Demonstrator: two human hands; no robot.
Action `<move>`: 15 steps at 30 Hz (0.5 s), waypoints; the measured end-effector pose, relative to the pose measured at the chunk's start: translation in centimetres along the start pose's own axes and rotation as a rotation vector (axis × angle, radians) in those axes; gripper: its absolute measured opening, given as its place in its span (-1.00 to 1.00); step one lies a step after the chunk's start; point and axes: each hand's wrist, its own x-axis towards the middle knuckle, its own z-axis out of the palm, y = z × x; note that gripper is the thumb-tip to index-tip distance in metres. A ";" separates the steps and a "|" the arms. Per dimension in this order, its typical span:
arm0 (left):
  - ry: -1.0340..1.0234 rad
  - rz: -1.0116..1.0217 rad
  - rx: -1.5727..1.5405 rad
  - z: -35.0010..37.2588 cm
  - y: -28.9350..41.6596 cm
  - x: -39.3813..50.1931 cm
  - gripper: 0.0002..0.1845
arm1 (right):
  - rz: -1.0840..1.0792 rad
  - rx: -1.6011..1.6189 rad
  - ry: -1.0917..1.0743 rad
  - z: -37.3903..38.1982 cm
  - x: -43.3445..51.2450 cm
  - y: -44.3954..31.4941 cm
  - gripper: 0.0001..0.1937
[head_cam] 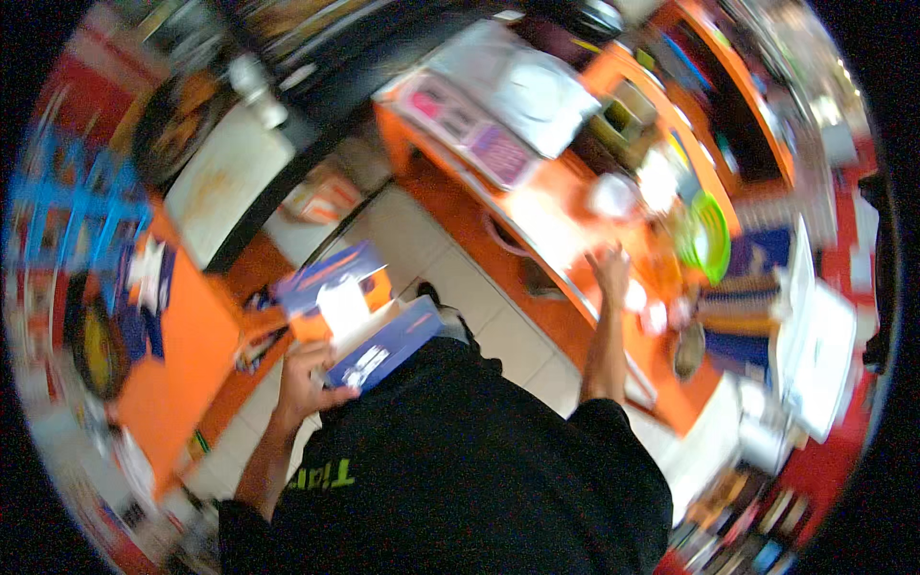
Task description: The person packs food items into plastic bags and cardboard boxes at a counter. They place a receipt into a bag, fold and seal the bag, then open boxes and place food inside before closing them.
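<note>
My left hand (309, 377) grips the near side of a blue-and-orange cardboard box (395, 345), with the thumb along its outer wall. The box is open at the top, and its pale inside shows. Out over the orange counter (546, 215) on the right reaches my right hand (611, 269), its fingers apart and nothing visible in them. Motion blurs that hand, so I cannot tell whether it touches the countertop. Beyond it are a white round item (612, 195) and a bright green plastic basket (708, 237); small pale items (654, 316) lie beside the wrist.
A weighing scale (496, 136) with a keypad stands at the counter's far end. More blue-and-orange boxes (755, 251) are stacked at right beside a white open-lidded container (819, 359). On the left are another orange table (187, 338) and a dark pan (100, 345). Tiled floor (402, 223) runs between.
</note>
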 end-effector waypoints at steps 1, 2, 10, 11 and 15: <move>0.108 0.010 0.162 -0.2 -0.6 -0.4 -0.45 | 0.005 0.082 0.082 1.9 0.5 1.3 -0.51; 0.221 0.083 0.207 -0.4 -1.3 -0.8 -0.47 | 0.037 0.500 -0.069 2.7 1.2 1.9 -0.53; 0.413 0.395 0.541 -6.1 -4.4 -2.8 -0.45 | -0.152 1.611 -0.990 -16.5 3.4 -27.8 -0.40; 0.345 0.412 0.536 -6.8 -5.3 -2.9 -0.45 | -0.330 1.754 -1.186 -19.9 2.6 -34.1 -0.36; 0.479 0.684 0.693 -10.4 -11.1 -5.6 -0.45 | -1.359 0.623 -1.087 -28.3 1.0 -58.9 -0.35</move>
